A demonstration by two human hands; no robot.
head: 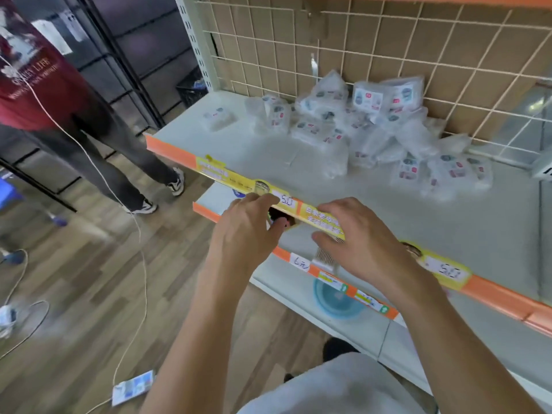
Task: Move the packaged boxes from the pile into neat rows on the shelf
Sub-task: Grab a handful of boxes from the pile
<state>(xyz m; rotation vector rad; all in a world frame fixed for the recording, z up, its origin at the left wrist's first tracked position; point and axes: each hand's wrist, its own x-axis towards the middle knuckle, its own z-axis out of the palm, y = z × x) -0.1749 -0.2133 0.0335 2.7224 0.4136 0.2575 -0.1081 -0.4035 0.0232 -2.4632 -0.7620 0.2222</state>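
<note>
A loose pile of clear plastic-wrapped boxes with small printed labels lies at the back middle of the pale shelf, against the wire grid. One packaged box sits apart at the shelf's back left. My left hand and my right hand hover side by side at the shelf's orange front edge, well short of the pile. Their fingers are relaxed and slightly bent, and neither hand holds anything.
Yellow price labels run along the front edge. A lower shelf holds a blue bowl and a metal item. A person in a red shirt stands at the left. White cables and a phone lie on the wooden floor.
</note>
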